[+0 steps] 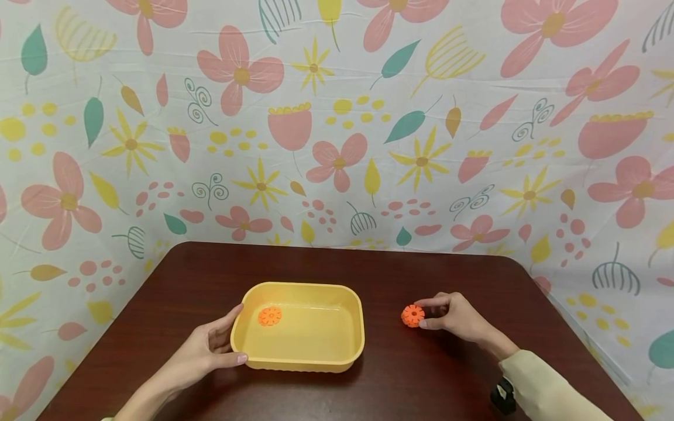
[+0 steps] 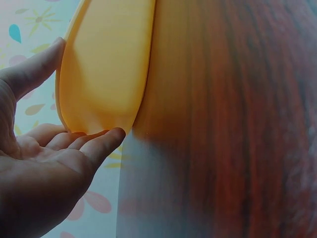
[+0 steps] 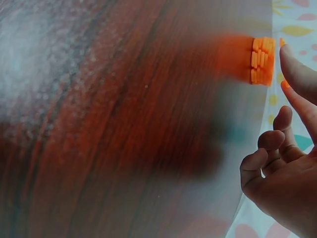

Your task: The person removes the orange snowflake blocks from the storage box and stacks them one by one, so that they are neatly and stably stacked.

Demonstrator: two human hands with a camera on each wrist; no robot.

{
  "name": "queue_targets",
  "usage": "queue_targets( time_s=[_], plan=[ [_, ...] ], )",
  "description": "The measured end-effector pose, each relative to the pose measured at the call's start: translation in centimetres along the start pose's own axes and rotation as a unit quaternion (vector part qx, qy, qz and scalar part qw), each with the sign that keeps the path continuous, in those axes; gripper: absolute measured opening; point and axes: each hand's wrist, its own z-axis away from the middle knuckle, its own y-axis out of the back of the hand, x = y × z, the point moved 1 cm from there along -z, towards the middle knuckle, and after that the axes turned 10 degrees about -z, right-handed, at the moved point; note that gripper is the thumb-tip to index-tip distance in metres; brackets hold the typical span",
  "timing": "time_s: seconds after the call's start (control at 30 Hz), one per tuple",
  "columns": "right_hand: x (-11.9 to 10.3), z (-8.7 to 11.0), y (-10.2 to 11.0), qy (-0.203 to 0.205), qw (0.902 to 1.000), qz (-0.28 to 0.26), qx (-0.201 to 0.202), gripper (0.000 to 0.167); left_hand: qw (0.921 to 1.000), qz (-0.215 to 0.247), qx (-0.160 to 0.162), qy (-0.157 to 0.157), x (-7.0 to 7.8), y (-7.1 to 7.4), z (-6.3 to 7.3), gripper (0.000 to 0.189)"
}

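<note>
My left hand (image 1: 202,351) grips the left end of a yellow plastic tray (image 1: 316,366), its thumb at the near corner and its fingers along the far side. The left wrist view shows that hand's fingers (image 2: 106,144) round the end of the tray (image 2: 104,64). Flat on the tray floor, toward the left, lies an orange slotted disc (image 1: 270,316). To the right of the tray, my right hand (image 1: 457,316) pinches a small stack of orange slotted discs (image 1: 413,316) between thumb and index finger. Its layered edges show on the stack (image 3: 262,60) in the right wrist view; the other fingers curl loosely.
Everything is on a dark reddish-brown table (image 1: 389,266) with rounded far corners. A white cloth printed with flowers (image 1: 337,161) hangs behind and along the sides. A black device (image 1: 503,396) is strapped at the right wrist.
</note>
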Motion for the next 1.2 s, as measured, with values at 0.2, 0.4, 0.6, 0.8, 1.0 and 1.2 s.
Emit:
queue_targets(
  time_s=[0.2, 0.4, 0.6, 0.8, 1.0, 1.2],
  plan=[
    [0.4, -0.05, 0.03, -0.003, 1.0, 0.008, 0.002, 0.042, 1.0, -0.002, 0.001, -0.003, 0.08, -0.05, -0.01, 0.098],
    [0.68, -0.15, -0.05, -0.005, 0.9999, 0.014, 0.004, 0.042, 1.0, -0.004, 0.003, -0.003, 0.13, -0.08, 0.02, 0.098],
    [0.61, -0.16, -0.24, -0.012, 0.9998, 0.014, 0.006, 0.044, 1.0, -0.007, 0.005, -0.002, 0.15, -0.06, 0.04, 0.098],
    [0.44, -0.15, -0.25, -0.014, 0.9998, 0.012, 0.006, 0.044, 0.9999, -0.009, 0.005, -0.003, 0.16, -0.03, 0.03, 0.098],
    [0.48, -0.05, -0.21, -0.012, 0.9998, 0.018, 0.001, 0.044, 0.9999, -0.006, 0.002, -0.008, 0.09, -0.01, -0.05, 0.098],
    [0.48, -0.1, -0.27, -0.007, 0.9998, 0.02, -0.002, 0.045, 1.0, -0.005, 0.002, -0.007, 0.09, -0.01, -0.05, 0.098]
  ],
)
